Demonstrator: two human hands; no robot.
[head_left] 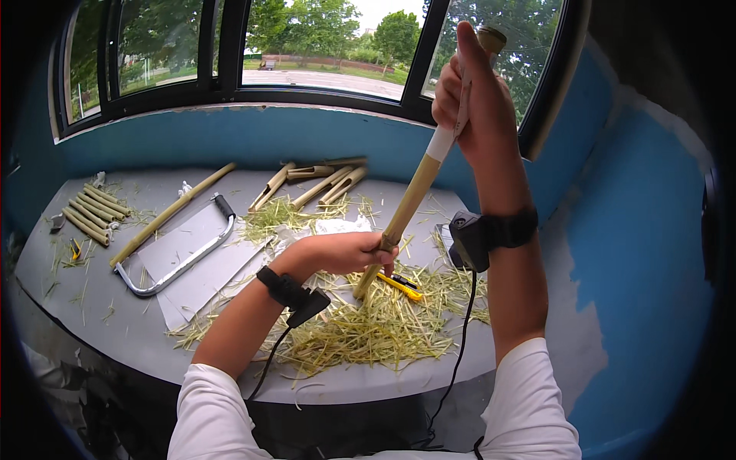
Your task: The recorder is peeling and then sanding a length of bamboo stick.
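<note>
The pole (pixel 412 194) is bamboo, smooth with a faint sheen, against a matt white strip (pixel 440 143) that looks like paper. The shavings (pixel 360 337) appear dry, woody and rough. The knife (pixel 406 290) has a smooth yellow plastic handle; the saw frame (pixel 192 263) is shiny metal. The bench (pixel 126 310) looks smooth and dull, the sleeve (pixel 529 399) soft cloth, the painted wall (pixel 652 307) patchy.

On the grey table (pixel 130 314) there lie many thin bamboo shavings (pixel 360 341) toward the near edge, a row of short bamboo pieces (pixel 107 200) at left, a long bamboo pole (pixel 175 212), a bow saw (pixel 192 262) partly over pale flat sheets (pixel 211 282), and cut-open bamboo tubes (pixel 322 188) at the back.
</note>
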